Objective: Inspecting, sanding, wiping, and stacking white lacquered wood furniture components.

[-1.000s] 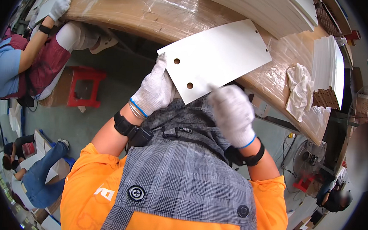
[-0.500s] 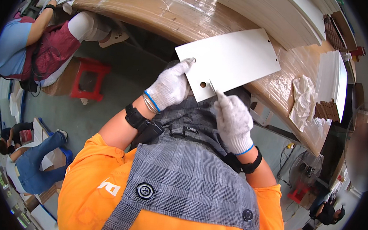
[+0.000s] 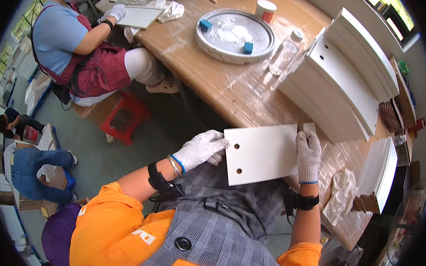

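Observation:
A white rectangular panel (image 3: 264, 153) with two round holes near its left end lies tilted over my lap, its far right part by the table edge. My left hand (image 3: 201, 151), in a white knit glove, grips the panel's left edge with thumb on top. My gloved right hand (image 3: 309, 157) is closed over the panel's right part. From its fingers a thin, narrow, blade-like strip (image 3: 300, 123) stands up; its exact kind is unclear. The right fingertips are partly hidden.
On the film-covered table (image 3: 215, 96) stand a round tray (image 3: 203, 44) with white paste and blue blocks, a clear bottle (image 3: 284, 54) and a cup (image 3: 265, 11). White panels (image 3: 318, 90) are stacked at right, beside a crumpled cloth (image 3: 340, 194). A co-worker (image 3: 65, 31) sits at left.
The view has swung up, showing more of the table. My right hand has gone from the holed end to the panel's other end, and the panel lies more level.

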### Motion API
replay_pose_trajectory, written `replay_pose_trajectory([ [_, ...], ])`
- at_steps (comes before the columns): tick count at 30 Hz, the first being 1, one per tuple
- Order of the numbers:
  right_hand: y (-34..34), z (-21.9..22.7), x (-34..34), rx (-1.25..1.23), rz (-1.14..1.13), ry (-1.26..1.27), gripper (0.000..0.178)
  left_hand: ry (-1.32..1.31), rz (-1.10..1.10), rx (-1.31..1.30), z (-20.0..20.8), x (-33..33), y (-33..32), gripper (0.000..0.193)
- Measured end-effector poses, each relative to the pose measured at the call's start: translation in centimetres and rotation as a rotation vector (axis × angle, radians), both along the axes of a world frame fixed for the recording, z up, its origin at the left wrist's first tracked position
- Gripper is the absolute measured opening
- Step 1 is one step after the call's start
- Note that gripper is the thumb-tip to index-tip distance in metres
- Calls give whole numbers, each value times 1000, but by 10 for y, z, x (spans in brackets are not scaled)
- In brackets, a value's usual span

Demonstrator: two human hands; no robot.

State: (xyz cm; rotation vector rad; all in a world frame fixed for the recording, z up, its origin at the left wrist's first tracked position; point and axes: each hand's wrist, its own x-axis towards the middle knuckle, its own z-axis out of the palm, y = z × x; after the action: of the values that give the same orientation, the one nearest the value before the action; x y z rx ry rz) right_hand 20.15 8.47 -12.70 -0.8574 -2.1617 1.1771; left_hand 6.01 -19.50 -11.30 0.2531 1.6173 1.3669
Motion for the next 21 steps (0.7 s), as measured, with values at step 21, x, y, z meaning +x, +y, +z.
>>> replay_pose_trajectory([
  [21, 3, -17, -4, -24, -24, 87, 8, 1399, 209, -530, 45, -169, 160, 47],
])
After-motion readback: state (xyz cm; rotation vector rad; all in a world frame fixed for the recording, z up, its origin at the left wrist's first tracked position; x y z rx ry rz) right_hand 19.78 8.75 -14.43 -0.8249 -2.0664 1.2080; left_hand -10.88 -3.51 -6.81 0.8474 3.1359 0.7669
